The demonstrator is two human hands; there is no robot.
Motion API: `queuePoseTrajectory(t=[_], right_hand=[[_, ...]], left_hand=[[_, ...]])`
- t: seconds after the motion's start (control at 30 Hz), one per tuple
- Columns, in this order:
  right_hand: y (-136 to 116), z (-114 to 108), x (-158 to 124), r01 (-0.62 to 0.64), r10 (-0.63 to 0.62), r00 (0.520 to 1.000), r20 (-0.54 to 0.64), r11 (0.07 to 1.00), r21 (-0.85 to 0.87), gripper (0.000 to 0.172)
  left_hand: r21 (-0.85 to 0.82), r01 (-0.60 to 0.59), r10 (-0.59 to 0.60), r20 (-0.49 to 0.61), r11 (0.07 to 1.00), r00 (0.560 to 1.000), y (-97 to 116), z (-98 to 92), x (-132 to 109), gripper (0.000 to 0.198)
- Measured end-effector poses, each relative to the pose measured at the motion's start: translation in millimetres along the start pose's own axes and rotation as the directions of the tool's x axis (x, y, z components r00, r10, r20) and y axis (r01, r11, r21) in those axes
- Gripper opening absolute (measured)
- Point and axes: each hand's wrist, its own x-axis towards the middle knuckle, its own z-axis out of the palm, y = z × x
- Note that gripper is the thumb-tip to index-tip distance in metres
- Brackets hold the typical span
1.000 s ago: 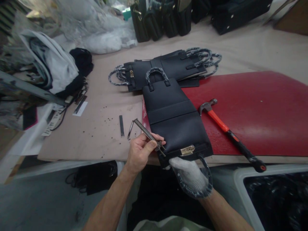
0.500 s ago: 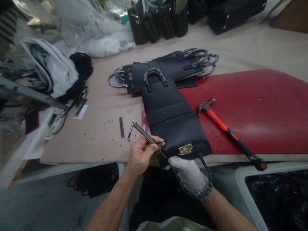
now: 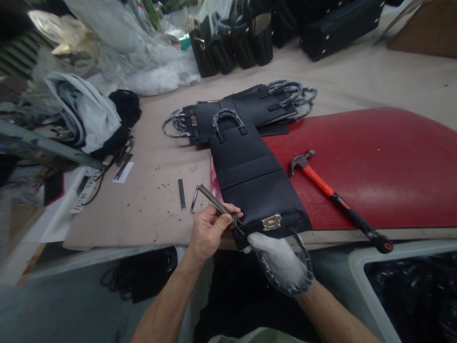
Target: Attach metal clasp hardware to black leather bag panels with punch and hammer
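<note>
My bare left hand (image 3: 210,228) is closed around a slim metal bar tool (image 3: 217,199); its lower end, with thin prongs, meets the near left corner of a black leather bag panel (image 3: 255,190). My right hand (image 3: 274,250), in a white knit glove, grips the panel's near edge, its thumb on top and the other fingers mostly hidden. A plastic-wrapped bag handle (image 3: 309,259) loops round that hand. Close above the glove, a gold-coloured clasp (image 3: 272,221) sits on the panel. At the far end stands another wrapped handle (image 3: 228,114).
Right of the panel, a claw hammer (image 3: 326,188) lies on a red mat (image 3: 350,152), its grip overhanging the table edge. More black bag panels (image 3: 239,105) are stacked behind. A dark metal strip (image 3: 182,194) and a small metal rod (image 3: 194,199) lie on the left.
The view has shifted slightly, so the background sits lower in the picture. Both hands keep their grips, and the tool stays at the panel's corner.
</note>
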Motion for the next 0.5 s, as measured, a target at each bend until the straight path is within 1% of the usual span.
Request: queuePoseTrajectory(t=[0.13, 0.23, 0.3, 0.37, 0.43, 0.47, 0.5], right_hand=[[-3.1, 2.7, -1.8, 0.026, -0.028, 0.999, -0.038, 0.999, -0.041, 0.036], [-2.5, 6.4, -0.8, 0.045, -0.045, 0.999, -0.008, 0.997, -0.059, 0.039], [-3.5, 9.2, 1.8, 0.055, -0.054, 0.998, 0.015, 0.996, -0.068, 0.041], [-8.1, 11.7, 6.3, 0.068, -0.065, 0.997, 0.034, 0.994, -0.083, 0.035], [-16.5, 13.6, 12.4, 0.090, -0.084, 0.994, 0.063, 0.991, -0.103, 0.021], [-21.8, 14.3, 15.6, 0.090, -0.081, 0.994, 0.076, 0.989, -0.116, 0.017], [-27.2, 14.8, 18.6, 0.065, -0.056, 0.996, 0.073, 0.990, -0.124, 0.017]], left_hand=[[0.054, -0.009, 0.009, 0.000, 0.998, 1.000, 6.6, 3.4, -1.0, 0.020], [0.138, -0.041, 0.042, -0.003, 0.990, 0.999, 11.9, 6.0, -0.9, 0.020], [0.190, -0.064, 0.067, -0.005, 0.980, 0.998, 14.9, 6.4, 3.2, 0.019], [0.221, -0.086, 0.088, 0.000, 0.971, 0.996, 17.5, 5.8, 12.2, 0.018], [0.226, -0.103, 0.105, 0.005, 0.969, 0.994, 19.4, 5.5, 25.3, 0.018], [0.231, -0.107, 0.109, 0.006, 0.967, 0.994, 19.8, 5.8, 32.4, 0.018], [0.244, -0.109, 0.111, 0.006, 0.964, 0.994, 19.6, 6.5, 39.1, 0.017]])
